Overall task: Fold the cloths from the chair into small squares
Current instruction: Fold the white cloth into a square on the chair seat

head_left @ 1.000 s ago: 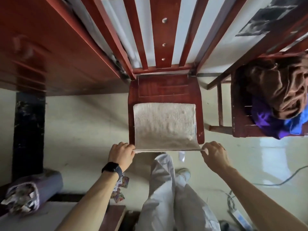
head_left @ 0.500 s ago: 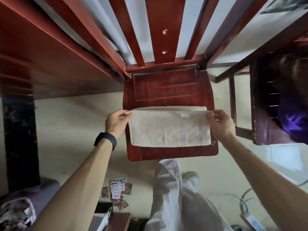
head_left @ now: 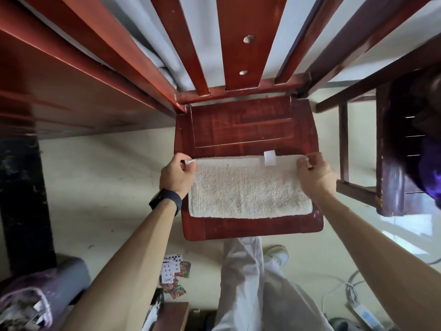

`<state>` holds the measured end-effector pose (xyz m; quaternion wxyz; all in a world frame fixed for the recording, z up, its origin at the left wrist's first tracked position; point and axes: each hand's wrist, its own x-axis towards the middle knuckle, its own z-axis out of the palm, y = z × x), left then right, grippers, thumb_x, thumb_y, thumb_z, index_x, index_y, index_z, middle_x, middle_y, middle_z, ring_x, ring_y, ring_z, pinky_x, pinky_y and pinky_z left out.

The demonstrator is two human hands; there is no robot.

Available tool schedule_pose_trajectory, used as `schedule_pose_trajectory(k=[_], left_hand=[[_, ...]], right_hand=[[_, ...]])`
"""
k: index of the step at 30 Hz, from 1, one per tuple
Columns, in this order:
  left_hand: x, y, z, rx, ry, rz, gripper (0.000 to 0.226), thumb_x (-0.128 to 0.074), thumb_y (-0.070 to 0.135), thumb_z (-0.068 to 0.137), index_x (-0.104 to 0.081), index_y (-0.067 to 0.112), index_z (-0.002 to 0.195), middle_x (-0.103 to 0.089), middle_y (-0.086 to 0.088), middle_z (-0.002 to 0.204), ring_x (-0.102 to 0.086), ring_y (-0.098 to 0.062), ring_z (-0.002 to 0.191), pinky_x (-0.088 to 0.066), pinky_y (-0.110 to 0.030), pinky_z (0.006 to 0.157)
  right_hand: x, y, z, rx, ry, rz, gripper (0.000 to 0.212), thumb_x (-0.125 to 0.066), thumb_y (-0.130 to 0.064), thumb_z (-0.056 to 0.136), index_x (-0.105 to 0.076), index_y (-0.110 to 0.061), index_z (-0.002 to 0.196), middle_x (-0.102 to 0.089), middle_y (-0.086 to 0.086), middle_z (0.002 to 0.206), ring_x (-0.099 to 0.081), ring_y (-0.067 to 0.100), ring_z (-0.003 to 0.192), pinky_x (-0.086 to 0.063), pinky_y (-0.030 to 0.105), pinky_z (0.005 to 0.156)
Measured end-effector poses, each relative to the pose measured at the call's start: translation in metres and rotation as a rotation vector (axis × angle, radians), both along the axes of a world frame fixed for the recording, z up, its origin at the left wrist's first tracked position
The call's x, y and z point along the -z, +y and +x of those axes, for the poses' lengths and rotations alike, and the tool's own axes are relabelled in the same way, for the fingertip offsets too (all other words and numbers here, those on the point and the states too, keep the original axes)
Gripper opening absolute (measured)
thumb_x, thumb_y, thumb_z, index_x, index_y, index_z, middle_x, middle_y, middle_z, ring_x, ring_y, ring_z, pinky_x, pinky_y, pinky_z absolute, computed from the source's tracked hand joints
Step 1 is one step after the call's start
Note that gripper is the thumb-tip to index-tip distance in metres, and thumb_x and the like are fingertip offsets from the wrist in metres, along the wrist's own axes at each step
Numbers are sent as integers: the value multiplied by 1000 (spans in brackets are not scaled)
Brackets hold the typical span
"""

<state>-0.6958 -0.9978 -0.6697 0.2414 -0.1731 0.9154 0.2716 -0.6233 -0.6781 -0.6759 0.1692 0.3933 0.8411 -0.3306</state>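
Far left, on the floor: a purple roll [head_left: 47, 283]; playing cards [head_left: 174, 271] lie nearer the feet.

Left hand [head_left: 176, 177], watch [head_left: 165, 201] on the wrist, is at the cloth's far-left corner. Its fingers [head_left: 187, 163] are curled and pressed together, pinching the layered edge there.

The cloth [head_left: 248, 194], pale terry, lies flat on the seat [head_left: 238, 130] of the centre chair, towards its front half. It is doubled over, with the rounded fold nearest the person and the free edges on the far side. Its long axis runs left to right across the seat. A white tag [head_left: 269, 157] sticks out of the far edge, right of centre.

Right hand [head_left: 315, 177] is at the far-right corner. Its fingers [head_left: 304, 161] are curled and pinch that corner in the same way.

Each hand is at its own end, neither nearer than the other. The cloth's body lies between them and towards the person.

Judgement: the shape is a wide strip, not yet a square. The next fold likely goes along the long axis, one short end carried over to the other. Either hand could lead, and the corners need to stay matched.

Far right: a side chair [head_left: 391, 177] holds a purple cloth [head_left: 429, 170], seemingly unfolded and partly cut off by the frame.
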Motion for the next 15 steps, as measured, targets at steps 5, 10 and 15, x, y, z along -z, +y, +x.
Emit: schedule_pose_trajectory(k=[5, 10, 15], left_hand=[[-3, 10, 23, 356, 274, -352, 37, -55, 25, 89, -56, 21, 126, -54, -12, 120, -54, -32, 104, -46, -44, 81], [9, 40, 74, 656, 316, -221, 60, -51, 38, 92, -39, 23, 149, -28, -9, 159, -26, -31, 145, -25, -52, 115], [46, 19, 80, 628, 180, -294, 74, -31, 65, 93, -7, 36, 156, 8, -3, 165, 6, -27, 152, -2, -55, 119]], right_hand=[[-10, -31, 20, -101, 135, 294, 38, -53, -34, 94, -52, -10, 123, -51, 17, 122, -47, 38, 109, -37, 46, 93], [-7, -72, 51, -684, 79, 292, 58, -38, -43, 99, -30, -27, 154, -23, 4, 164, -15, 25, 152, -16, 52, 120], [25, -28, 39, -812, -19, 336, 72, -27, -72, 95, 0, -44, 156, 4, 0, 168, 10, 20, 153, 4, 57, 121]])
